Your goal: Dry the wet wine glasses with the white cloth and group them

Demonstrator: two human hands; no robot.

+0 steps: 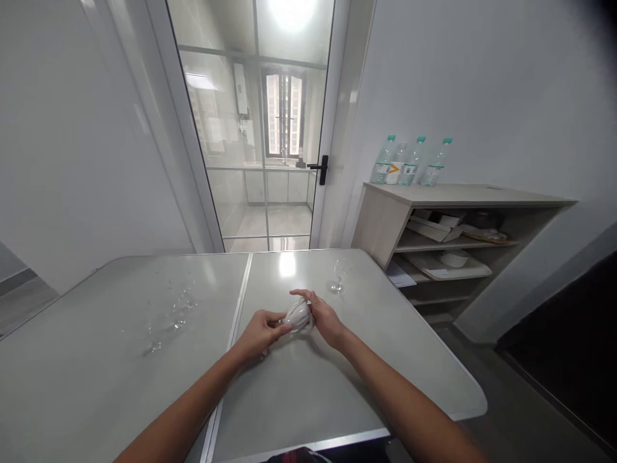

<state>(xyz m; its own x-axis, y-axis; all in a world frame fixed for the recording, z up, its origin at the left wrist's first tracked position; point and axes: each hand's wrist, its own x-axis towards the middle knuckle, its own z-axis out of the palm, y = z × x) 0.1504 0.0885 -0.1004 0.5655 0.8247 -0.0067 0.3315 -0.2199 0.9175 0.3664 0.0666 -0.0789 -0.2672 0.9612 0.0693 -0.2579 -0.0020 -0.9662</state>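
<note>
Over the middle of the table, my left hand (263,331) and my right hand (326,318) hold a shiny white rounded bundle (298,314) between them. Its surface shows folds or strands; what is inside cannot be made out. The left thumb and fingers pinch its left side, while my right fingers curve round the right side with the index finger stretched out above. A clear stemmed glass (338,278) stands upright beyond my right hand. On the left half lie several clear, glass-like things (176,318), faint against the surface.
A metal seam (240,299) divides the grey table (347,386). Behind it is a glass-panelled door with a black handle (323,170). At the right, a wooden shelf unit (385,215) holds trays and papers, with several plastic bottles (409,164) on top.
</note>
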